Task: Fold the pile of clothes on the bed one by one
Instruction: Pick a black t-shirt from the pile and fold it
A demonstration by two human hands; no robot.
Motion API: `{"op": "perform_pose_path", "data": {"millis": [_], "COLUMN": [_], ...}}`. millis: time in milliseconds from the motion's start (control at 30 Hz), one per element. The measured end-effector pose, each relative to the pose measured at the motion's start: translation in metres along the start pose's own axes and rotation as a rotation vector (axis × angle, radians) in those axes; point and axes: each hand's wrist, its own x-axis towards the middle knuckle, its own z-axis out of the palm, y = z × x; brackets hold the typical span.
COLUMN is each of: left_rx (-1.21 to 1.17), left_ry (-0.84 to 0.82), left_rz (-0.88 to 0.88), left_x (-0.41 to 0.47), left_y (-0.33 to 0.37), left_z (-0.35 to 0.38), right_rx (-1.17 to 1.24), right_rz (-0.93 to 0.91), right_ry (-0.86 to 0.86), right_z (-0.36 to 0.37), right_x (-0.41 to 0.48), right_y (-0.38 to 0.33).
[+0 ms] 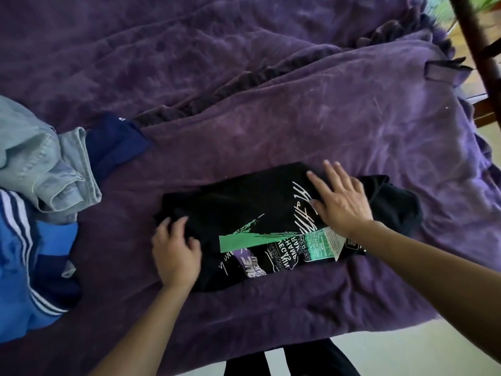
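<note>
Purple-covered bed (311, 109), near edge: black printed T-shirt (244, 207), partly folded. Right hand (339, 202) lies flat upon it, fingers spread; left hand (176, 248) curls into its left edge. Pile (32, 147) at left, apparently unfolded and yet to do: jeans (67, 180), blue striped garment (21, 267).

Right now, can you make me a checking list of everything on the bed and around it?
Surface: purple blanket, wrinkled.
Job's things: black T-shirt, partly folded; pile at left: light denim garment, navy garment, blue striped garment.
Clutter: nothing seen.
Hands: left hand grips the shirt's left edge; right hand presses flat on it.
Cables: nothing seen.
Surroundings: wooden post, pale floor.
</note>
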Motion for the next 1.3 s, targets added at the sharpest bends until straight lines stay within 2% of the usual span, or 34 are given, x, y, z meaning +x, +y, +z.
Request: {"op": "perform_pose_path", "data": {"millis": [67, 133, 167, 200, 267, 333, 400, 467, 533, 567, 667, 767, 800, 867, 900, 933, 1000, 1033, 1067, 1100, 1133, 1200, 1233, 1300], "left_rx": [0.213, 0.371, 0.413, 0.44, 0.445, 0.348, 0.262, 0.247, 0.242, 0.18, -0.101, -0.111, -0.113, -0.113, -0.112, -0.11, -0.088, -0.074, -0.053, -0.008, 0.058, 0.233, 0.304, 0.379], "left_ry": [-0.282, -0.567, -0.611, -0.592, -0.456, -0.356, -0.413, -0.598, -0.745, -0.753, -0.613, -0.537, -0.525, -0.466, -0.418, -0.362, -0.215, -0.154, -0.111, -0.105, -0.145, -0.303, -0.391, -0.485], "left_rz": [0.277, 0.281, 0.235, 0.215, 0.302, 0.491, 0.691, 0.732, 0.636, 0.564, 0.284, 0.111, 0.047, -0.072, -0.117, -0.136, -0.02, 0.116, 0.275, 0.433, 0.561, 0.625, 0.587, 0.523], "left_x": [-0.005, -0.003, 0.0, 0.003, 0.002, -0.005, -0.019, -0.033, -0.035, -0.034, -0.02, -0.008, -0.007, -0.007, -0.008, -0.011, -0.019, -0.026, -0.033, -0.039, -0.044, -0.046, -0.043, -0.033], "left_y": [0.015, 0.02, 0.02, 0.021, 0.033, 0.054, 0.082, 0.104, 0.115, 0.116, 0.104, 0.07, 0.056, 0.032, 0.024, 0.019, 0.019, 0.025, 0.033, 0.042, 0.05, 0.057, 0.053, 0.04], "left_z": [0.016, 0.027, 0.03, 0.03, 0.029, 0.039, 0.055, 0.074, 0.086, 0.087, 0.071, 0.043, 0.034, 0.02, 0.014, 0.008, 0.003, 0.003, 0.007, 0.015, 0.026, 0.051, 0.062, 0.082], "right_rx": [-0.086, -0.046, -0.003, 0.027, 0.16, 0.47, 0.816, 1.056, 1.121, 1.116, 1.123, 1.021, 0.982, 0.982, 0.99, 1.011, 0.954, 0.81, 0.611, 0.426, 0.276, 0.1, 0.103, 0.303], "right_rz": [-0.072, 0.109, 0.227, 0.343, 0.615, 0.861, 0.952, 0.934, 0.845, 0.77, 0.484, 0.181, 0.115, 0.072, 0.065, 0.06, 0.085, 0.086, 0.059, 0.017, -0.023, -0.039, -0.015, 0.061], "right_ry": [-0.148, -0.256, -0.253, -0.225, -0.175, -0.152, -0.161, -0.189, -0.137, -0.096, -0.045, -0.086, -0.157, -0.401, -0.44, -0.367, -0.031, 0.125, 0.202, 0.172, 0.059, -0.18, -0.23, -0.132], "right_z": [0.014, 0.02, 0.02, 0.017, 0.008, 0.004, 0.001, -0.003, -0.017, -0.029, -0.072, -0.092, -0.091, -0.083, -0.078, -0.074, -0.063, -0.056, -0.047, -0.036, -0.024, 0.001, 0.01, 0.025], "right_x": [0.001, -0.004, -0.008, -0.012, -0.023, -0.034, -0.04, -0.043, -0.044, -0.046, -0.053, -0.056, -0.053, -0.045, -0.041, -0.037, -0.031, -0.028, -0.027, -0.026, -0.026, -0.021, -0.018, -0.011], "right_y": [0.006, 0.037, 0.058, 0.08, 0.121, 0.149, 0.149, 0.134, 0.112, 0.1, 0.056, -0.017, -0.042, -0.084, -0.095, -0.1, -0.092, -0.083, -0.074, -0.066, -0.058, -0.042, -0.032, -0.015]}}
